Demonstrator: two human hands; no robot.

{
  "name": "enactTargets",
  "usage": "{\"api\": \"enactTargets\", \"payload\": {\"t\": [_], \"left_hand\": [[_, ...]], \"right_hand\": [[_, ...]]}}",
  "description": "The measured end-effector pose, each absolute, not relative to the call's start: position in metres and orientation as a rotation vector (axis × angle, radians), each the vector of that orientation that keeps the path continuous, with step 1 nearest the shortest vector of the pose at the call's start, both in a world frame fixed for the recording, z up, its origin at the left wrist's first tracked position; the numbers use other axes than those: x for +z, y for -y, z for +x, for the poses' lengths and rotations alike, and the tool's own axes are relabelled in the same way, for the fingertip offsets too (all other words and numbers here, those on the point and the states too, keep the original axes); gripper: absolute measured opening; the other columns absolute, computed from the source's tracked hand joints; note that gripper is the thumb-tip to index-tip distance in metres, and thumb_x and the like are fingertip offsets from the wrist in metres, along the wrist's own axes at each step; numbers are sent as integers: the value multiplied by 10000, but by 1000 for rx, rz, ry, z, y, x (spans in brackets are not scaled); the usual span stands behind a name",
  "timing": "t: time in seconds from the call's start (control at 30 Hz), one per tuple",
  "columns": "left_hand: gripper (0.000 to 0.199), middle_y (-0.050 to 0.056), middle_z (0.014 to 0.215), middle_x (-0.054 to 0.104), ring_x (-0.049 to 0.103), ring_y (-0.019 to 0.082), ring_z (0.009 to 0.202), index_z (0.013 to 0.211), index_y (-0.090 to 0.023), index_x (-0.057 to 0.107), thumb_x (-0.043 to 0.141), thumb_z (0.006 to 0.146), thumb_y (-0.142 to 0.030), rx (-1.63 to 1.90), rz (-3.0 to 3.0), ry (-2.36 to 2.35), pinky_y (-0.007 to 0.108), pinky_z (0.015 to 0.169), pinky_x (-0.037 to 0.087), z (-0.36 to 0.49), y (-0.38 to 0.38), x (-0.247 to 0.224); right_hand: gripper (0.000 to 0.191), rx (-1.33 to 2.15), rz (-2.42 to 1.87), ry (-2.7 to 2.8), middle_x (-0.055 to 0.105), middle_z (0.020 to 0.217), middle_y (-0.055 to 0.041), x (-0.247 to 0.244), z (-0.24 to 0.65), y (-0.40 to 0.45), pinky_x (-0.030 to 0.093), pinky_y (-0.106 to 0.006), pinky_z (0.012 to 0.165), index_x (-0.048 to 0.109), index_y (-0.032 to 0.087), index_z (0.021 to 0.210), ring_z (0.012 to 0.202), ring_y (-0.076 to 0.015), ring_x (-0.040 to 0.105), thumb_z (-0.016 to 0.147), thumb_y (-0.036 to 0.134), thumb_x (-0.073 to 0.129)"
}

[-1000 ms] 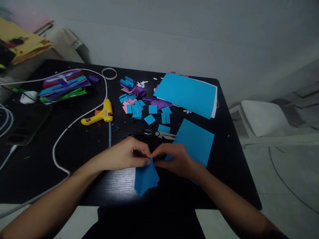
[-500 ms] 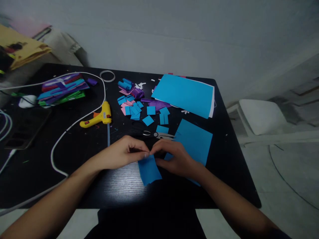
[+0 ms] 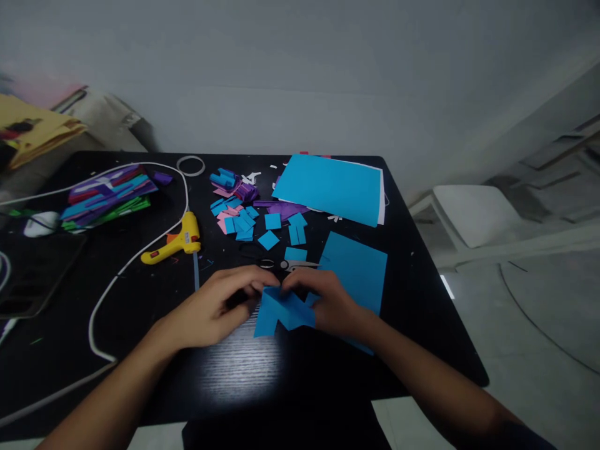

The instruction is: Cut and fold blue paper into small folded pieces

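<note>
Between my two hands is a small blue piece of paper [image 3: 284, 309], parted from below into two flaps, joined near the top. My left hand [image 3: 222, 306] pinches its upper left edge. My right hand [image 3: 330, 300] is closed on the right flap, which slants off to the right. Just beyond my fingers lie scissors [image 3: 300, 265], their dark handles hard to make out. A larger blue sheet [image 3: 359, 275] rests flat, partly under my right hand. Several small blue paper squares [image 3: 272, 221] lie farther back.
A yellow glue gun [image 3: 175, 240] lies left of centre, near a white cable [image 3: 103, 297]. Bundled coloured paper strips [image 3: 110, 194] are at the back left. Stacked blue and white sheets [image 3: 330, 187] lie at the back right. A white chair [image 3: 469, 212] stands beyond the table.
The blue piece hung as one strip; now it is split into two flaps, the right one pulled rightward. My left fingers moved slightly left. The whole view has shifted a little.
</note>
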State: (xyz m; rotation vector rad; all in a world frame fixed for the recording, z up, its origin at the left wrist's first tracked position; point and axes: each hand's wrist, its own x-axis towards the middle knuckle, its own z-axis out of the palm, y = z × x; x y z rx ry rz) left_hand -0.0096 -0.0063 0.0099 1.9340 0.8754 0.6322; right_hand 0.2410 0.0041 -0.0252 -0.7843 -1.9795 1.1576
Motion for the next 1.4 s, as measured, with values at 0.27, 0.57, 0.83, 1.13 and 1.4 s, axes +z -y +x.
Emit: {"api": "enactTargets", "payload": {"t": [0.27,0.57,0.83,1.13,1.4], "left_hand": [[76,50,949,755,736,157,861,994,-191,697,731,940,-149,950,2098,-906,237,760,582,-7,7,4],[215,43,952,802,771,159,805,1125,-204,722,787,920,-187,1105,2183,-1059,240,722,622,-2,16,3],[158,65,974,774,760,178,872,1102,-193,752,678,979,-126,1115,2291,-920,270,726,628,0,15,9],[194,35,1011,707,717,152,846,1081,-230,760,653,984,-101,1278,2585,-1022,270,714,612,-3,17,-5],[216,58,1034,717,709,183,917,1067,-210,756,675,926,-67,1230,2378,-1179,293,808,599,1,14,-10]], "right_hand": [[116,1139,-791,1862,776,986,-49,-25,240,-3,610,-281,735,737,227,1018,854,-171,745,903,223,755],[220,999,-828,1812,809,978,-50,-24,238,3,624,-287,747,741,225,1117,787,-167,763,910,278,797],[81,885,-749,1847,815,972,-44,-20,239,3,631,-358,847,760,257,1049,921,-203,773,984,236,718],[204,1916,-818,1141,736,942,-47,-23,231,-1,636,-341,796,729,199,985,859,-179,732,988,398,687],[271,2081,-918,919,736,886,-35,-24,231,-5,624,-326,782,768,171,880,804,-162,712,815,406,886]]}}
